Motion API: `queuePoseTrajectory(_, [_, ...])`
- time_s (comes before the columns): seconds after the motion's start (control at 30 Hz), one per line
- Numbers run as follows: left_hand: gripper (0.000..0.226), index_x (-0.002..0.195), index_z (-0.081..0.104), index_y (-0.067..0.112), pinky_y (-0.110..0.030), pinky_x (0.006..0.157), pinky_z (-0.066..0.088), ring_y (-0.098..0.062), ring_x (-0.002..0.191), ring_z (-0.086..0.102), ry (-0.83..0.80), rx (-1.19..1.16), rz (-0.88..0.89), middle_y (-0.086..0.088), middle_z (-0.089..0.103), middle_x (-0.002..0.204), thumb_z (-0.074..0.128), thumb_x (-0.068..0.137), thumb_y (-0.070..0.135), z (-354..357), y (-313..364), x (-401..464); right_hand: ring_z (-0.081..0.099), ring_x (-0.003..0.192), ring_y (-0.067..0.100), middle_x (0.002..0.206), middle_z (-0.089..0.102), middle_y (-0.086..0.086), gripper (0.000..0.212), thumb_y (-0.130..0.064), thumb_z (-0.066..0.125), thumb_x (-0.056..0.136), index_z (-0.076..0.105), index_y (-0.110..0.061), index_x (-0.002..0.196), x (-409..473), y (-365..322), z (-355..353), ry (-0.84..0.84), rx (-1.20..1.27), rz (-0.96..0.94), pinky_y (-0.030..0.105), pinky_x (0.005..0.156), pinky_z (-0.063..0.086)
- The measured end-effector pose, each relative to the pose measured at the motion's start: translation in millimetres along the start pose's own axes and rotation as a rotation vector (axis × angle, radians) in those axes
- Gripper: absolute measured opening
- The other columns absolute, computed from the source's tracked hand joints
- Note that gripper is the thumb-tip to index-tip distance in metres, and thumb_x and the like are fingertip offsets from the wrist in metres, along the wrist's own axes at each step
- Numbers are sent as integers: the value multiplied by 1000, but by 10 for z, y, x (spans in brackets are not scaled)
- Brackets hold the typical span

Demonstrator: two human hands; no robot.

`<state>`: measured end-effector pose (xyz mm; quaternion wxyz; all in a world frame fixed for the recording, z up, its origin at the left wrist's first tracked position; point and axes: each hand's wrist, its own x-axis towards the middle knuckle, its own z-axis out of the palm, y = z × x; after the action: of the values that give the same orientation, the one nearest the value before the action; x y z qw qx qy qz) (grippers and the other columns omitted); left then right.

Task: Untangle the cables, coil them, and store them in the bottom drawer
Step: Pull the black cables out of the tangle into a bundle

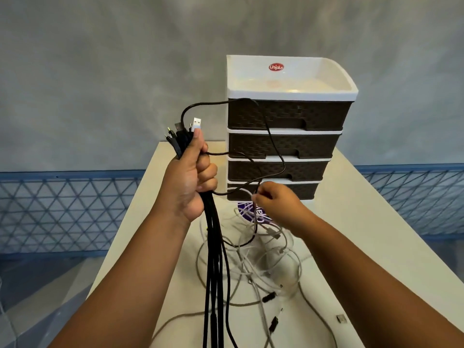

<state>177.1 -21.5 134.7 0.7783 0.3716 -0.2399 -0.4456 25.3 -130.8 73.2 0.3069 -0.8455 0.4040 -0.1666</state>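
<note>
While the left hand (pixel 191 177) is fisted tight around a bundle of black cables (pixel 213 259), the connector ends stick up above its thumb: several black plugs and one white USB plug (pixel 197 122). Bundle hangs straight down below the fist and runs out of frame at the bottom. One black cable (pixel 272 139) loops up from the top of the fist, arcs right across the drawer fronts and drops down toward the right hand (pixel 275 198). Right hand sits lower and to the right of the left fist, fingers pinched together on a thin white cable (pixel 241 190) right in front of the bottom drawer (pixel 305 190); can't tell whether the black loop is also in that pinch. Below and between both hands, a tangled heap of white and grey cables (pixel 261 267) lies on the white table (pixel 351 234), some with dark connectors. A small loose connector (pixel 341 318) lies on the table well to the right of the heap, under the right forearm line. Drawer unit (pixel 288 136) stands beyond the right hand, four dark woven-pattern drawers, all closed, white tray top with a red Uniplus sticker (pixel 276 67). A purple printed disc (pixel 251 213) sits on the table just under the right hand, partly covered by cables.
</note>
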Motion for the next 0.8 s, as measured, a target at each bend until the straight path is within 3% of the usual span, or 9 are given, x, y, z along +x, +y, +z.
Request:
queuePoseTrajectory(0.1, [32,73,50,21,-14,31,18,-1,37,19,41,-13,-3,11,24,46,51,97,43,-99,-23,37,51,67,20,72,57,4,19,-26,57,95,57,-10,85,21,-66,-203,42,-84,-13,32,60,37])
queuePoseTrajectory(0.2, [31,74,52,21,-14,30,19,-1,37,20,67,-50,-10,11,25,46,52,96,43,-186,-46,64,53,70,19,77,63,9,16,-22,61,94,63,-7,88,-6,-146,-412,-9,206,-33,38,66,45])
queuePoseTrajectory(0.3, [28,78,57,20,-14,31,19,-1,38,20,107,-29,-6,11,26,46,55,94,44,-216,-88,84,54,64,13,66,63,-1,16,-22,63,93,65,-14,79,-20,-175,-551,-10,323,14,28,61,45])
queuePoseTrajectory(0.37, [25,90,61,18,-14,33,18,-1,39,19,140,22,9,11,25,47,59,91,43,-200,-140,92,57,62,11,65,62,0,15,-19,63,94,65,-10,83,-25,-215,-582,-29,392,36,22,57,46])
queuePoseTrajectory(0.53, [57,113,57,15,-15,36,17,-2,40,21,215,118,-8,11,28,49,77,66,41,-118,-304,81,58,62,17,68,61,4,16,-19,58,96,64,-10,85,-18,-348,-592,-46,603,130,30,64,51])
queuePoseTrajectory(0.7, [28,91,57,18,-16,36,15,-2,39,20,88,205,-88,10,25,50,76,73,28,-92,-378,53,60,61,13,70,64,4,18,-26,60,95,64,-14,82,2,-488,-566,56,390,40,34,62,49])
queuePoseTrajectory(0.8, [14,83,57,19,-17,37,14,-3,40,20,-21,308,-144,10,27,50,70,85,15,-29,-428,8,54,57,13,65,61,6,19,-26,66,91,66,-13,77,0,-589,-576,12,468,-10,29,55,41])
